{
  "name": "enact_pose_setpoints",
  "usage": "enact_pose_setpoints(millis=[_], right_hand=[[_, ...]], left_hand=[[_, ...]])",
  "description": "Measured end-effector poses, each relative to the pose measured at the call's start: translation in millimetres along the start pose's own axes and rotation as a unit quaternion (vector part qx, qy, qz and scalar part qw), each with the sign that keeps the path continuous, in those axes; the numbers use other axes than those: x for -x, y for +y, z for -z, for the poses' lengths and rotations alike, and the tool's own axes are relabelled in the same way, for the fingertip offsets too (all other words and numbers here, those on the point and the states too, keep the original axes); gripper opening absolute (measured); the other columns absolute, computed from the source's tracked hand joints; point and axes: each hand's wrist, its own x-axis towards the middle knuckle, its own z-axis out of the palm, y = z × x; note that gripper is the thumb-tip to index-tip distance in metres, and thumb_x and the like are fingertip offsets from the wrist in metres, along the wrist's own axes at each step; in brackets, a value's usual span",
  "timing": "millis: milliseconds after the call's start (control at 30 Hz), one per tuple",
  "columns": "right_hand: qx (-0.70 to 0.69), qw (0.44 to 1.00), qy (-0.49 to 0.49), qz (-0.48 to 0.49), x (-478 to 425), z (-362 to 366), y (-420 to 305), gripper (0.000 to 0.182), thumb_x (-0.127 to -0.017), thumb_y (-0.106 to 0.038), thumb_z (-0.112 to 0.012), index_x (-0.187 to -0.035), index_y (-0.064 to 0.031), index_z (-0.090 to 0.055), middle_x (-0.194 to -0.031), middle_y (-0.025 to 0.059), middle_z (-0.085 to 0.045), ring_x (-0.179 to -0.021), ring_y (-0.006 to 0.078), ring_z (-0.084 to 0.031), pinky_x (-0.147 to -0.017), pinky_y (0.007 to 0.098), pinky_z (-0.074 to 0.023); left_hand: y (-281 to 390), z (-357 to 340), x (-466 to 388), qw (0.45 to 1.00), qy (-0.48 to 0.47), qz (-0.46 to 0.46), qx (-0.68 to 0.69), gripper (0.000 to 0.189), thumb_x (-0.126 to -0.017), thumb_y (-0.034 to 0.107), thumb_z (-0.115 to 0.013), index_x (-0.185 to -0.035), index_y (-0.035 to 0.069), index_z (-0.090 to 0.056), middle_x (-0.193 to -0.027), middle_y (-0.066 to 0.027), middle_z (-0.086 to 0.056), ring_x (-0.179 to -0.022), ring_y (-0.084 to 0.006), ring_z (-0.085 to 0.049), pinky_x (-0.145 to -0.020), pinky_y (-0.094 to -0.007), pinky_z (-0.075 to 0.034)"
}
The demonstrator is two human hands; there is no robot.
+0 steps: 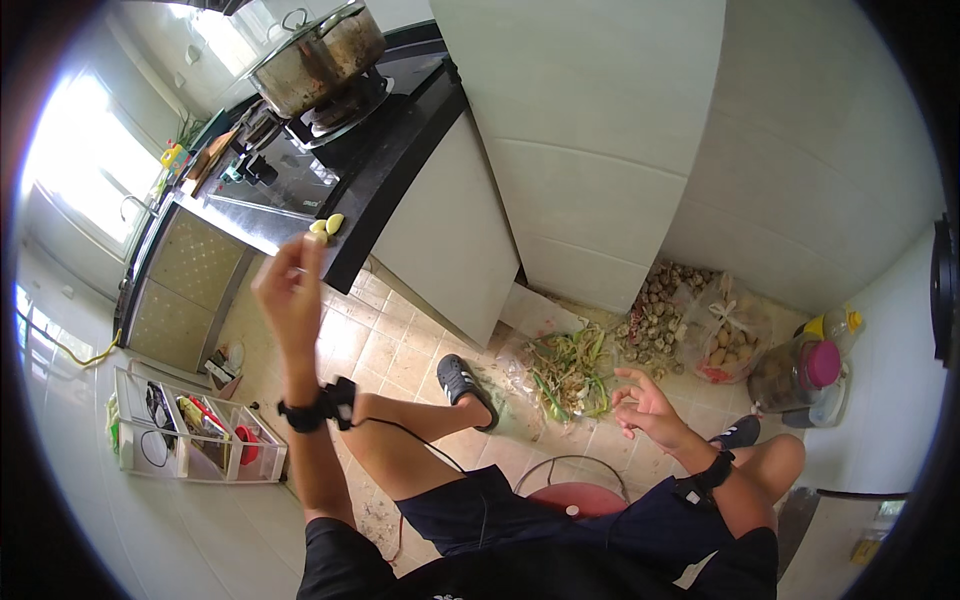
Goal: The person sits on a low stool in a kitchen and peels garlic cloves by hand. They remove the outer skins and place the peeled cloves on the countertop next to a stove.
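My left hand, slightly blurred, is raised at the corner of the black countertop. Its thumb and fingertips are close together beside several peeled garlic cloves; one pale clove lies right at the fingertips, and whether they grip it cannot be seen. Over the floor, my right hand has its fingers apart and bent, with nothing in them. Just left of it, a heap of green and dry plant scraps lies on clear plastic. Behind that is a pile of garlic bulbs.
A metal pot stands on the gas hob. On the right floor are a tied plastic bag of potato-like produce, a pink-lidded jar and an oil bottle. A clear drawer organizer is at left; a red round object is between the legs.
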Motion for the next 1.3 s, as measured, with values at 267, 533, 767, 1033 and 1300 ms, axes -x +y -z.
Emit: enact_pose_setpoints(millis=[267, 533, 767, 1033, 1300], right_hand=[[-0.089, 0.994, -0.050, -0.032, -19, 59, 38, 0.049, -0.103, -0.041, -0.043, -0.063, -0.0144, -0.037, -0.053, -0.0043, -0.033, -0.042, 0.0090, -0.029, -0.040, 0.0267, -0.0214], [-0.182, 0.977, 0.113, -0.007, -38, 118, 49, 0.026, -0.102, -0.031, -0.050, -0.084, -0.0122, -0.051, -0.058, -0.0057, -0.036, -0.046, 0.0093, -0.034, -0.043, 0.0261, -0.0277], [-0.268, 0.963, 0.000, 0.002, -56, 97, 60, 0.045, -0.097, -0.014, -0.055, -0.139, -0.0067, -0.040, -0.116, 0.0081, -0.057, -0.103, 0.0169, -0.056, -0.085, 0.0335, -0.0482], [-0.282, 0.943, 0.032, 0.174, -55, 119, -10, 0.048, -0.099, -0.027, -0.047, -0.141, -0.0038, -0.045, -0.145, 0.0147, -0.047, -0.135, 0.0268, -0.044, -0.113, 0.0409, -0.0308], [0.552, 0.796, 0.152, 0.194, -82, 166, 63, 0.038, -0.092, -0.030, -0.051, -0.106, 0.0016, -0.066, -0.117, 0.0234, -0.063, -0.113, 0.0377, -0.059, -0.095, 0.0436, -0.0457]], left_hand=[[-73, 12, -33, 0.972, -0.037, 0.072, -0.222, 0.038, -0.090, 0.039, -0.068, -0.103, 0.004, -0.075, -0.064, -0.0058, -0.064, -0.056, -0.0095, -0.052, -0.054, -0.0297, -0.042], [-25, 3, -3, 0.955, 0.068, -0.066, -0.280, 0.036, -0.102, 0.031, -0.048, -0.117, 0.005, -0.066, -0.080, -0.0070, -0.061, -0.068, -0.0148, -0.056, -0.063, -0.0326, -0.047], [133, -158, 165, 0.909, -0.343, -0.109, 0.212, 0.034, -0.082, 0.001, -0.056, -0.115, 0.003, -0.057, -0.116, -0.0119, -0.052, -0.102, -0.0263, -0.051, -0.078, -0.0333, -0.045], [14, -408, 363, 0.725, -0.557, 0.266, 0.307, 0.063, -0.091, 0.048, -0.043, -0.136, 0.004, -0.049, -0.140, -0.0226, -0.048, -0.129, -0.0362, -0.046, -0.108, -0.0507, -0.035], [166, -412, 432, 0.005, -0.414, 0.532, 0.738, 0.057, -0.100, 0.037, -0.045, -0.142, -0.002, -0.040, -0.134, -0.0195, -0.053, -0.122, -0.0300, -0.052, -0.105, -0.0445, -0.042]])
